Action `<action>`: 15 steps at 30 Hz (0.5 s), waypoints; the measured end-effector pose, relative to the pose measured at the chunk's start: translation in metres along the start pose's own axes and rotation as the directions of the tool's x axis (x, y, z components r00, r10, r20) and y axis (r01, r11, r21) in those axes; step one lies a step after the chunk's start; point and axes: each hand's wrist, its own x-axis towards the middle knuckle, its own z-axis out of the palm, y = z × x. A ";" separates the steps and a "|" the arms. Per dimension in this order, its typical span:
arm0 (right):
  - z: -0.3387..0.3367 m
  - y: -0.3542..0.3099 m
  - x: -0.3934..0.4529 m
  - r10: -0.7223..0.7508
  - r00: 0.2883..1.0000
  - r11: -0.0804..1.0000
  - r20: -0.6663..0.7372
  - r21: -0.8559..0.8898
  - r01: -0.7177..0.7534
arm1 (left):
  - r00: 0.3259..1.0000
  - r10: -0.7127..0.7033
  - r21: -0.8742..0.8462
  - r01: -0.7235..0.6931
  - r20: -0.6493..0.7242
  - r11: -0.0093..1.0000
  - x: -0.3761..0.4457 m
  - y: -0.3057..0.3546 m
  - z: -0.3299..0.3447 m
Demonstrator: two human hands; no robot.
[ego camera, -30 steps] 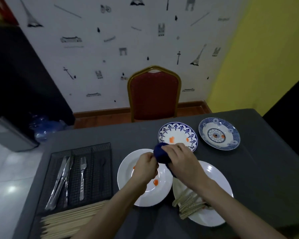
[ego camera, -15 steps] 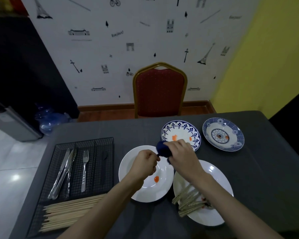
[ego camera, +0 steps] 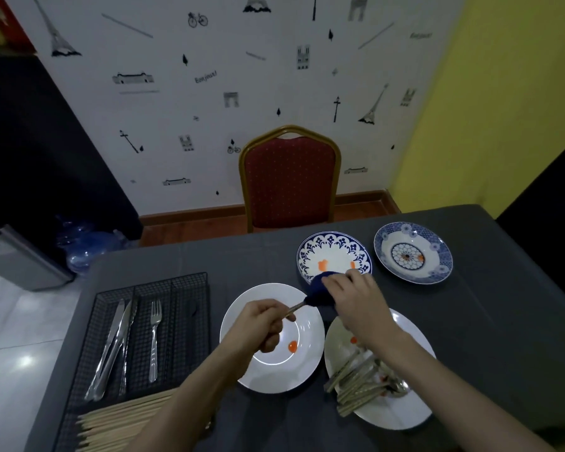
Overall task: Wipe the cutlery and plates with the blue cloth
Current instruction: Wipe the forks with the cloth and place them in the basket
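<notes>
My left hand [ego camera: 264,323] grips the handle of a metal utensil [ego camera: 293,308] over a white plate [ego camera: 242,324] that carries an orange smear. My right hand [ego camera: 353,298] holds the blue cloth [ego camera: 318,293] bunched around the utensil's far end, which is hidden inside it. A second white plate [ego camera: 415,412] at the front right holds a pile of several pieces of cutlery [ego camera: 359,383]. Behind lie two blue-patterned plates, one [ego camera: 310,247] with orange smears and another [ego camera: 437,256] further right.
A black wire tray [ego camera: 183,318] on the left holds knives [ego camera: 111,347], a fork [ego camera: 154,337] and chopsticks [ego camera: 121,419]. The grey table [ego camera: 503,321] runs right. A red chair [ego camera: 289,181] stands at the far edge. Water bottles [ego camera: 85,246] sit on the floor left.
My hands have drawn apart: the left pulled the utensil's handle out of the cloth, so a stretch of metal now shows between them. The view tilted up.
</notes>
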 end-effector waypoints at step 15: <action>-0.016 -0.051 0.002 -0.076 0.990 0.982 -0.118 0.164 0.095 | 0.994 0.088 0.097 -0.082 -0.064 0.992 -0.012 -0.004 0.005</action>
